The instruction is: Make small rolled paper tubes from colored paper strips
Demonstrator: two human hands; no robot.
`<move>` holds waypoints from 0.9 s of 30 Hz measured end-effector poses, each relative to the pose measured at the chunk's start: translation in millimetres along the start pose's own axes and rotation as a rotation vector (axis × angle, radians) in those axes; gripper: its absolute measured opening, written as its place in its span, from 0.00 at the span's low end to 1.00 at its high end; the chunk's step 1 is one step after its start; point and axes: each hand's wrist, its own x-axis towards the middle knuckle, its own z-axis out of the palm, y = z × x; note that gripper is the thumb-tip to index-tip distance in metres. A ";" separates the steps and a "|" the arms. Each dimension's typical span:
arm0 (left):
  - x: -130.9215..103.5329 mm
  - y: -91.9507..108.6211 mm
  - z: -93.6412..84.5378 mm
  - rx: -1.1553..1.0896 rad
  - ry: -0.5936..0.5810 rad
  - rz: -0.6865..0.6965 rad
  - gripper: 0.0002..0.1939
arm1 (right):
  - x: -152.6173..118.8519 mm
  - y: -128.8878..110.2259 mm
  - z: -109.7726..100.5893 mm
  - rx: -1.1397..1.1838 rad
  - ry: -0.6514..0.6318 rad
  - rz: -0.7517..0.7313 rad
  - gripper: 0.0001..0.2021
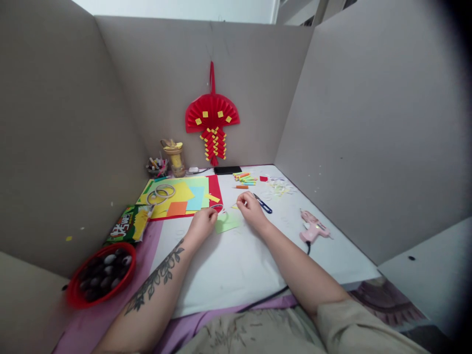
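Observation:
My left hand (205,222) is closed at the left edge of a light green paper piece (227,223), its fingers pinched beside a thin pale curved strip (217,206). Whatever sits between those fingertips is too small to name. My right hand (250,207) is closed too, thumb and fingers together above the green piece's right side, near a small yellow sliver (234,207); its grip is also unclear. Just right of that hand lies a dark blue cutter (263,203). Behind it are an orange pencil-like stick (242,187) and a pile of small coloured paper rolls (245,177).
Coloured sheets (177,208) with tape rolls (165,191) lie left. A pink glue gun (313,227) and paper scraps (280,187) are right. A red fruit bowl (73,295) and snack bag (129,223) stand front left. A red fan ornament (212,110) hangs behind.

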 end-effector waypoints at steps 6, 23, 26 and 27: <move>4.4 3.8 -20.1 -0.038 0.224 -0.073 0.12 | -1.3 -3.8 5.7 0.190 -0.027 0.078 0.04; 6.9 -23.8 -3.9 -0.126 -0.279 0.150 0.09 | -30.2 -2.7 3.7 0.709 -0.311 0.506 0.14; 7.5 -27.9 0.1 -0.105 -0.309 0.221 0.10 | -29.6 -1.1 10.2 0.792 -0.342 0.636 0.15; 8.0 -28.6 -0.1 -0.094 -0.316 0.241 0.11 | -28.7 -1.0 11.8 0.820 -0.351 0.665 0.16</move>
